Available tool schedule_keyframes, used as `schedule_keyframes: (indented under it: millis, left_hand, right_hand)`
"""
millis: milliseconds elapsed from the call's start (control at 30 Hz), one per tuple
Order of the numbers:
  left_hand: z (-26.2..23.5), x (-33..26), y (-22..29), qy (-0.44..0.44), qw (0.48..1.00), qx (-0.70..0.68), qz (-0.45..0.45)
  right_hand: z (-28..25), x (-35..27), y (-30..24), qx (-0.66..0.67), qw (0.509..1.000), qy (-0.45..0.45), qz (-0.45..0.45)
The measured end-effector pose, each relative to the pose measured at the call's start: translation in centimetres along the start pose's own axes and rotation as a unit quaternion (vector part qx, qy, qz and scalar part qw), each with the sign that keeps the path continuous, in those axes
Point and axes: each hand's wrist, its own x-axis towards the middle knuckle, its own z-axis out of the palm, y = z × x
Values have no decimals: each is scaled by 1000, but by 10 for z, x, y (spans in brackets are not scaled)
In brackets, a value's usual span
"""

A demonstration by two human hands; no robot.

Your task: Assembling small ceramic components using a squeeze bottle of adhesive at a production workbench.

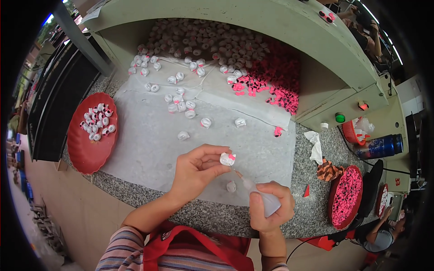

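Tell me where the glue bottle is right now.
In the head view, the small squeeze bottle is low and right of centre, in the right hand, nozzle aimed up-left at the small white piece with a pink bow pinched in the left hand.

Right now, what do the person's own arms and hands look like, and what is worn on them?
Both hands, left hand and right hand, are bare, no gloves or rings visible. Forearms are bare too; a striped sleeve in pink, grey and white covers the left upper arm.

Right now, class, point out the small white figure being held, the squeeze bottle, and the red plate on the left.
small white figure (227,158), head view, on its white front beside the pink bow.
squeeze bottle (270,204), head view, on its translucent body.
red plate (86,153), head view, on its bare lower part.
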Motion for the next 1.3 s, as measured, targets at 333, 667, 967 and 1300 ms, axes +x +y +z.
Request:
schedule_keyframes:
  millis: [333,667,967,1300]
  left_hand:
    - [-2,0,2,-20,999,-38,-24]
    - [-2,0,0,-19,999,-37,-13]
    - [-2,0,2,-10,999,-29,-20]
    - [-1,0,-1,-18,1000,-4,2]
  right_hand:
    - [1,-2,3,-9,1000,-1,6]
    - [0,-2,1,0,1000,-8,13]
    - [-1,1,2,-33,999,4,5]
    - [-2,2,-1,-43,998,-5,41]
